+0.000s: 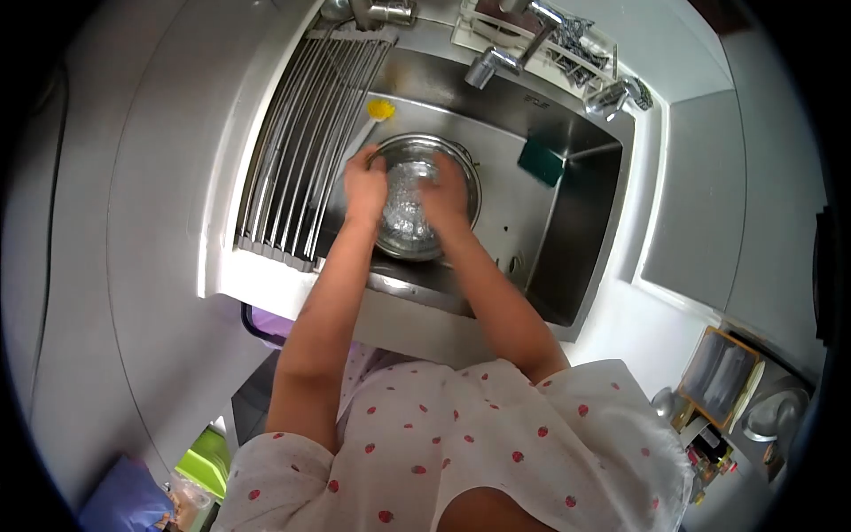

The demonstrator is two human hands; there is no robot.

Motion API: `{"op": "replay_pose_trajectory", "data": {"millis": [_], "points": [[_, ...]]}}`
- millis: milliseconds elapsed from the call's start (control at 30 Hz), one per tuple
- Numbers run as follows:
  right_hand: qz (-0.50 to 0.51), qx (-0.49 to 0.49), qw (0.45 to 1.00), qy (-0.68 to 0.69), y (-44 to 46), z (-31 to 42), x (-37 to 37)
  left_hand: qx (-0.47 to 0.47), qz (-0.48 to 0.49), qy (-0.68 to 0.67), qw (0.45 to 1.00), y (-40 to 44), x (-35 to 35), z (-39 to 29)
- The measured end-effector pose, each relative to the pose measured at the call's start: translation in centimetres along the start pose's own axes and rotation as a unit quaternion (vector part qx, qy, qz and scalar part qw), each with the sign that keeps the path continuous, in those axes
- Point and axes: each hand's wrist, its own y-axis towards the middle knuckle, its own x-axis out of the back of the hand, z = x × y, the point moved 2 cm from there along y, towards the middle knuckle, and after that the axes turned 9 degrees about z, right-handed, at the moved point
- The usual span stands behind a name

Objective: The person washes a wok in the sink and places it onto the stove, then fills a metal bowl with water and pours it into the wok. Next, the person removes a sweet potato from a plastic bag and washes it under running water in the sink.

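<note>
A round metal bowl sits over the left part of the steel sink. Clear, rippling water shows inside it. My left hand is closed on the bowl's left rim, with the thumb over the inner edge. My right hand reaches into the bowl on its right side. Its fingers are smeared by motion, so whether they hold anything is not visible. Just behind the bowl lies a dish brush with a yellow head and a pale handle.
A roll-up drying rack spans the sink's left side. A dark green sponge rests against the right wall. The faucet overhangs the back edge, near a dish rack. Several jars and bottles stand at lower right.
</note>
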Motion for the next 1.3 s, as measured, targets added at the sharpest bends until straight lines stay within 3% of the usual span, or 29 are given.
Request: {"op": "replay_pose_trajectory", "data": {"millis": [33, 67, 100, 167, 200, 267, 300, 400, 567, 700, 767, 867, 933, 1000, 1167, 1233, 1300], "points": [[-0.019, -0.042, 0.999, -0.028, -0.3, -1.9, 1.2, -0.034, -0.089, 0.203, 0.975, -0.2, 0.8, 1.1], [-0.036, -0.082, 0.994, -0.058, -0.5, -3.6, 2.3, -0.067, -0.175, 0.394, 0.900, -0.3, 1.6, 2.2], [-0.034, -0.083, 0.994, -0.058, -0.5, -5.4, 2.6, -0.065, -0.175, 0.394, 0.900, 0.3, 2.2, 4.5], [-0.116, -0.110, 0.975, -0.156, -0.6, -8.5, 3.2, 0.128, -0.173, 0.219, 0.952, 3.0, 3.6, 10.8], [-0.117, -0.111, 0.975, -0.156, -0.7, -8.4, 3.5, 0.127, -0.172, 0.220, 0.952, 4.5, 4.2, 13.4], [0.018, -0.212, 0.976, -0.052, -0.9, -8.4, 3.6, 0.236, -0.162, 0.329, 0.900, 7.0, 5.7, 18.1], [0.019, -0.213, 0.975, -0.052, -0.7, -9.0, 3.5, 0.260, -0.155, 0.319, 0.898, 7.0, 5.9, 17.8], [-0.028, -0.191, 0.979, -0.069, -0.8, -9.8, 3.5, 0.265, -0.169, 0.203, 0.927, 6.6, 5.8, 16.7], [-0.055, -0.174, 0.983, 0.011, -1.0, -10.5, 5.2, 0.174, -0.215, -0.070, 0.958, 3.7, 3.6, 12.9], [-0.076, -0.165, 0.982, 0.053, -2.0, -8.5, 8.6, 0.118, -0.137, -0.191, 0.965, -0.1, 2.0, 5.2], [-0.110, -0.114, 0.984, 0.087, -3.5, -5.9, 11.4, 0.085, -0.080, -0.208, 0.971, -3.6, 0.0, 0.3], [-0.138, -0.070, 0.985, 0.082, -5.6, -2.4, 15.4, 0.060, -0.101, -0.236, 0.965, -7.2, -2.2, -3.4], [-0.184, -0.045, 0.978, 0.082, -6.7, -2.8, 16.9, 0.031, -0.040, -0.238, 0.970, -8.2, -2.5, -4.3], [-0.193, -0.032, 0.974, 0.115, -8.8, -1.4, 18.6, 0.021, -0.053, -0.210, 0.976, -10.9, -3.6, -6.7], [-0.270, -0.051, 0.949, 0.151, -16.3, 0.9, 21.5, -0.040, 0.109, -0.190, 0.975, -14.0, -3.9, -8.6], [-0.339, -0.059, 0.931, 0.120, -19.9, 0.7, 22.1, -0.037, 0.112, -0.156, 0.981, -17.3, -5.2, -10.9], [-0.332, -0.071, 0.918, 0.207, -24.5, 2.4, 23.0, -0.037, 0.216, -0.139, 0.966, -19.5, -5.7, -11.6]]}}
